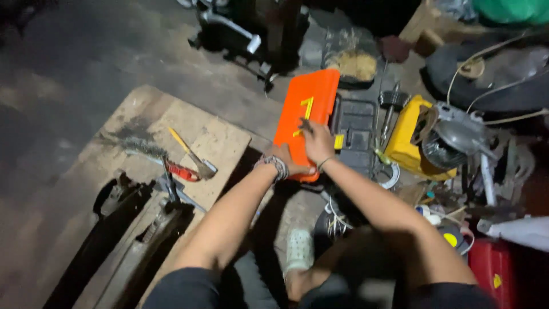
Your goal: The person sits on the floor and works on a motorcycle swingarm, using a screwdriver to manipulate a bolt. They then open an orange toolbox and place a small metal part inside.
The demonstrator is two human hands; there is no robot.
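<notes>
Head view: both hands gripped around rectangular orange plastic toolbox lid, propping it upright over black tray.

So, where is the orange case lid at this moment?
In the head view the orange lid stands open at upper centre, between the wooden board and the yellow machine; the left hand and right hand grip it.

dim concrete floor, wooden board

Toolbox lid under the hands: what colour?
Orange toolbox lid with a yellow latch; clearest in the head view.
</notes>
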